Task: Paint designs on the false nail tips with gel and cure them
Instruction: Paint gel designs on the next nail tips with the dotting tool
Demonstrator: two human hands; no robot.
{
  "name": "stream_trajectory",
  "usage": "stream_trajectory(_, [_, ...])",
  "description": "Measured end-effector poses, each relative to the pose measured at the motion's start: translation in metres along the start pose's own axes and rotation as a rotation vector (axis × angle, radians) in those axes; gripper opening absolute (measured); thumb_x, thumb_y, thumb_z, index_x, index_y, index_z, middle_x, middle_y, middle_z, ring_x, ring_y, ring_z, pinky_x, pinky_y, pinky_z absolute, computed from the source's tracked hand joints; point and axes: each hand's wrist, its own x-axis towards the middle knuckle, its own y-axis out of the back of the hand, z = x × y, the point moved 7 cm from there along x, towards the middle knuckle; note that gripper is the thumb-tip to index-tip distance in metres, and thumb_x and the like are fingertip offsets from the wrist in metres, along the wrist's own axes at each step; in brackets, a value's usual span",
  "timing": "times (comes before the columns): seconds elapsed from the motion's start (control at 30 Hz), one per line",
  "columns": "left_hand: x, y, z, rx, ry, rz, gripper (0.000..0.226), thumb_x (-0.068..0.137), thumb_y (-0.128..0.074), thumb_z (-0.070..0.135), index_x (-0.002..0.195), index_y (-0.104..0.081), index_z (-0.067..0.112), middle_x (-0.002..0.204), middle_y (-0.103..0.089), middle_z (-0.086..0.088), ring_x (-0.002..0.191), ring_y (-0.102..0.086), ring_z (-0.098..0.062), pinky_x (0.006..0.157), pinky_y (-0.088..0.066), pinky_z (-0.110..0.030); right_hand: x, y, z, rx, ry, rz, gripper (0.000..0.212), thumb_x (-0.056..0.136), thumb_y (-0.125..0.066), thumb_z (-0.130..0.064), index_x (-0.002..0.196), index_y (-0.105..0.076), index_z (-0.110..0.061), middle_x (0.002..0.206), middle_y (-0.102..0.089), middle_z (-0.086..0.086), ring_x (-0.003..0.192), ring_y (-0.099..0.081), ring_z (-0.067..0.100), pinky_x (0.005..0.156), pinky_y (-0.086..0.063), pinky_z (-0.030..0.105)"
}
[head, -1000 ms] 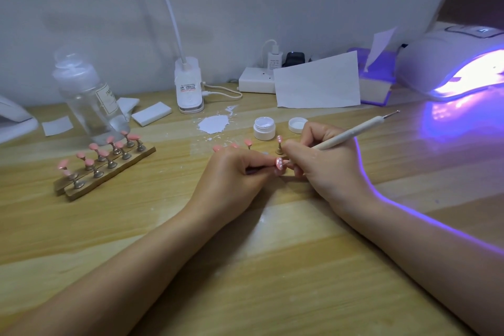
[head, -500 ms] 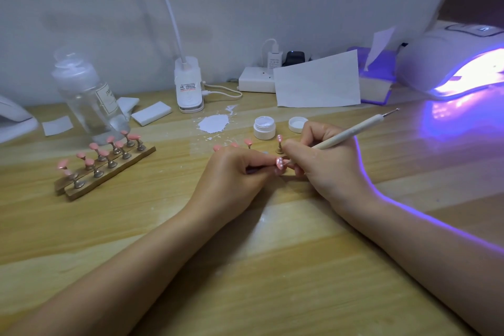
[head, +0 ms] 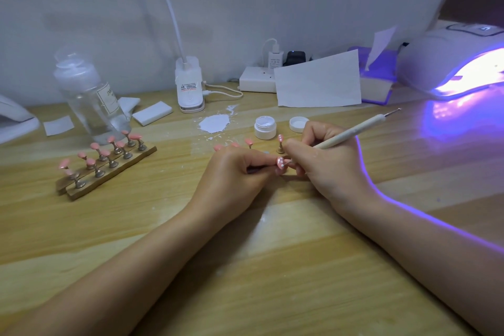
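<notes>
Head view: my left hand pinches the stem of a pink false nail tip dotted with white, held just above the pale wooden table. My right hand grips a slim beige dotting pen, its lower end touching that tip. The open white gel jar stands just beyond my hands.

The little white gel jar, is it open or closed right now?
Open. The jar stands upright with no lid on and white gel showing at its mouth; its lid lies on the table beside it.
</notes>
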Motion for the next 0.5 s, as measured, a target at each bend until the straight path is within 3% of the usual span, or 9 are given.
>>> stream_trajectory(0.37, [0.000,0.001,0.000,0.009,-0.003,0.006,0.018,0.080,-0.067,0.006,0.094,-0.073,0.016,0.094,-0.061,0.030,0.068,-0.048,0.023,0.064,-0.041,-0.009,0.000,0.001,0.001,0.014,-0.009,0.025,0.039,0.078,-0.059,0.007,0.050,-0.036,-0.008,0.032,-0.044,-0.007,0.036,-0.053,0.002,0.040,-0.039,0.011])
stream_trajectory(0.5, [-0.001,0.000,0.001,0.004,0.009,0.006,0.014,0.081,-0.067,0.010,0.091,-0.074,0.016,0.088,-0.064,0.027,0.067,-0.046,0.017,0.065,-0.043,-0.018,0.003,0.013,0.003,0.088,-0.041,0.157,0.040,0.076,-0.058,0.004,0.047,-0.036,-0.012,0.033,-0.036,-0.006,0.032,-0.043,0.001,0.050,-0.052,0.021])
